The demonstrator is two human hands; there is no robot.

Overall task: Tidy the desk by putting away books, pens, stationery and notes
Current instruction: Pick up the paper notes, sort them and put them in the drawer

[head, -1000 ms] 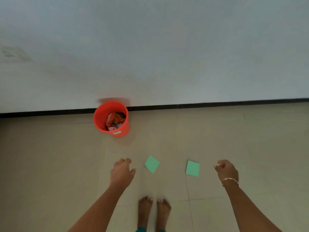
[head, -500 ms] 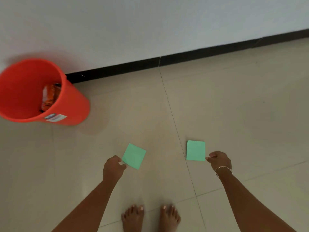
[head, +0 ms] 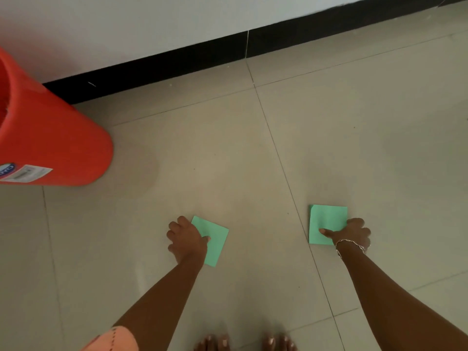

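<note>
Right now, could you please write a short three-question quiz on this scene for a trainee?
1. True or false: the left hand touches the left note.
2. The bin stands: A) left of the left note, B) between the notes, C) right of both.
3. Fill in: the right hand, its thumb on the right note, wears a ____ at the wrist.

Key: 1 true; 2 A; 3 bracelet.
</note>
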